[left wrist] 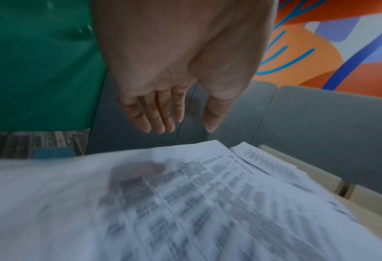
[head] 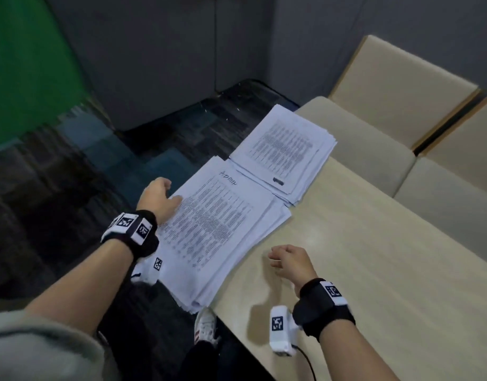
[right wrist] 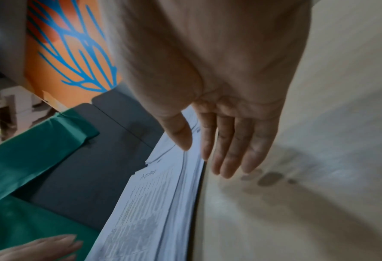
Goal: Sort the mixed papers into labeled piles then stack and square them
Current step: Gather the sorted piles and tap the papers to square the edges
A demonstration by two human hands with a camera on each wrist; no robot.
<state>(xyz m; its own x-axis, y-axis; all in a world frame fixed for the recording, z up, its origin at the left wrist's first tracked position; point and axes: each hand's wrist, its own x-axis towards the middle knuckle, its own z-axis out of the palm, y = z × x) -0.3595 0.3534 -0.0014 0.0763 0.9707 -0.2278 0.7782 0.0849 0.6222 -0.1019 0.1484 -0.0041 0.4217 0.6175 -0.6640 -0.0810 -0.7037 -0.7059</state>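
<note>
While both piles sit sorted at the table's left edge, squaring looks like the step in hand.

Left hand: at the outer long edge of the near pile, thumb lying on the top sheet in the head view. Left wrist view shows the fingers straight and relaxed above the paper, gripping nothing.

Near pile: thick stack of printed tables, handwritten label at the top of the cover sheet (reads roughly "Admin"; not sure). Edges are fanned and stepped, not yet square. Its left portion overhangs the table above dark carpet.

Far pile: lies just beyond the near pile, corners touching or slightly overlapping; I cannot tell which. It also sticks out past the table edge. A small dark mark sits near its bottom margin, possibly a label; illegible.

Right hand: over bare tabletop just beside the near pile's inner edge, not touching paper. Fingers extended and loose in the wrist view; holds nothing.

Risks (judgement):
- Overhang: a push from the right side could tip sheets off onto the floor.
- Uneven pressure from one hand would skew the fan further instead of closing it.
- Piles are close, so loose sheets could slide across and remix.

Hidden or unclear: the left wrist view is motion-blurred and its text unreadable; the wristband covers the near pile's near-left corner; how much of each pile is unsupported is unclear.
</note>
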